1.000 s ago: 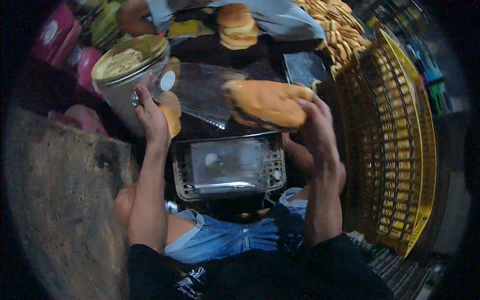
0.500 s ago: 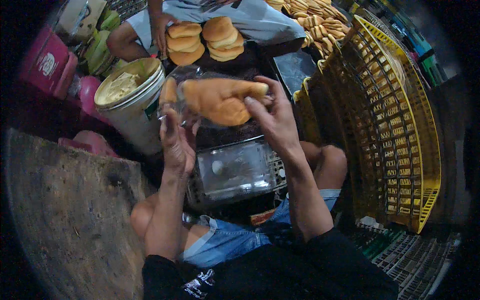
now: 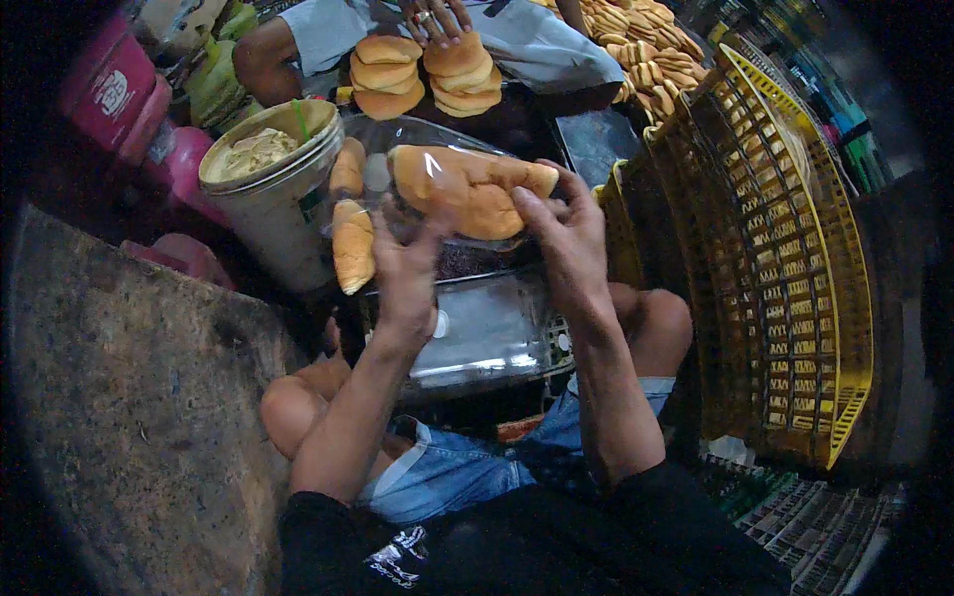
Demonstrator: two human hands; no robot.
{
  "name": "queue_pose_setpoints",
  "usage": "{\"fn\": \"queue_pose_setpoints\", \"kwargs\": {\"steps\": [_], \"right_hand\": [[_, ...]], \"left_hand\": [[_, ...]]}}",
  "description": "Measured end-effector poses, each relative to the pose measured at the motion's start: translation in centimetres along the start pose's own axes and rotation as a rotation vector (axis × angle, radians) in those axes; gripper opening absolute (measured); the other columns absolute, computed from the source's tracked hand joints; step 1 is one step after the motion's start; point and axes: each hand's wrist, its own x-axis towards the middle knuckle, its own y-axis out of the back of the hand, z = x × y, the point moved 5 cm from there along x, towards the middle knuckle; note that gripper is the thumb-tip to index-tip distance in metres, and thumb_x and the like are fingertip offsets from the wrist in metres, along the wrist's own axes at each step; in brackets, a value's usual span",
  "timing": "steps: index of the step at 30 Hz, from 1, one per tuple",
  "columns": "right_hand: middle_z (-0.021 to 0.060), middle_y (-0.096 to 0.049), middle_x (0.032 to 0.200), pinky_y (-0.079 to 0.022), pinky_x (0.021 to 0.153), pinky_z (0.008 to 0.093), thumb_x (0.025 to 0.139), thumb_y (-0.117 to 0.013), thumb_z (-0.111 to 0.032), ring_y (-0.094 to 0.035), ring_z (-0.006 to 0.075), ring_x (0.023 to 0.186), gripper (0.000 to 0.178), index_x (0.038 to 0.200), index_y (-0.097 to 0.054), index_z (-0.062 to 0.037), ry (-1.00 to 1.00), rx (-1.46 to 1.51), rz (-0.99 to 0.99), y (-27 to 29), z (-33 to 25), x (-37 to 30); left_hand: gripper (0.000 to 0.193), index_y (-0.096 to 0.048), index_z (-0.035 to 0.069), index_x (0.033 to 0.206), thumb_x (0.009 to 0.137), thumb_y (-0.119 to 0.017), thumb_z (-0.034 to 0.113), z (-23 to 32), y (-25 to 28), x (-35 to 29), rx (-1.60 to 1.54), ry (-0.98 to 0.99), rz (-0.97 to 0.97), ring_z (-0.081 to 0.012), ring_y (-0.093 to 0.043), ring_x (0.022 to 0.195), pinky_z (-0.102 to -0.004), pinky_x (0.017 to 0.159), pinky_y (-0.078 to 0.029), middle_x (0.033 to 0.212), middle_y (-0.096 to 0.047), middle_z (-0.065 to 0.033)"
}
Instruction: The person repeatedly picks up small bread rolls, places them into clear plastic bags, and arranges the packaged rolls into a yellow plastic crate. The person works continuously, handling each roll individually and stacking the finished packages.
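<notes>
Soft golden-brown buns are in front of me, at least partly inside a clear plastic bag. My right hand grips their right end, thumb on the near side and fingers behind. At the bag's near left side is my left hand, its fingers raised and smeared by motion; whether it pinches the film cannot be told. Just left of it, two small rolls lie in a line at the tray's left edge. Below my hands sits a stack of clear plastic sheets or bags on a crate.
A white bucket of pale cream stands left, beside pink containers. Across from me, a seated person's hand is above stacked buns. Yellow crates rise at right. A wooden board is near left.
My left hand has moved right, and the two rolls beside it now show more fully. The buns in my right hand shift slightly right. The other person's hand has left the left bun stack.
</notes>
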Motion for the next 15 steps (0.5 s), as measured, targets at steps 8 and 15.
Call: {"fn": "queue_pose_setpoints", "kwargs": {"steps": [8,15], "right_hand": [[0.0169,-0.047,0.139,-0.03,0.114,0.049,0.076,-0.076,-0.008,-0.037,0.0408,0.136,0.023,0.097,-0.067,-0.0109,0.71,-0.825,-0.181,-5.3,-5.4,-2.0],[0.0141,-0.048,0.141,-0.026,0.116,0.0544,0.073,-0.08,-0.029,-0.039,0.0391,0.136,0.068,0.134,-0.053,-0.0168,0.919,-1.33,-0.079,-3.1,-8.7,-4.6]], "left_hand": [[0.064,-0.05,0.004,0.134,0.086,-0.078,0.033,1.2,2.2,1.6,-0.446,0.103,0.052,-0.0211,-0.06,0.117,-0.0378,0.104,-0.047,0.129,-0.06,-0.008],[0.058,-0.055,0.011,0.132,0.091,-0.062,0.052,-4.4,0.3,1.8,-0.103,0.309,0.124,-0.0204,-0.056,0.118,-0.0406,0.105,-0.042,0.124,-0.06,-0.0068]]}}
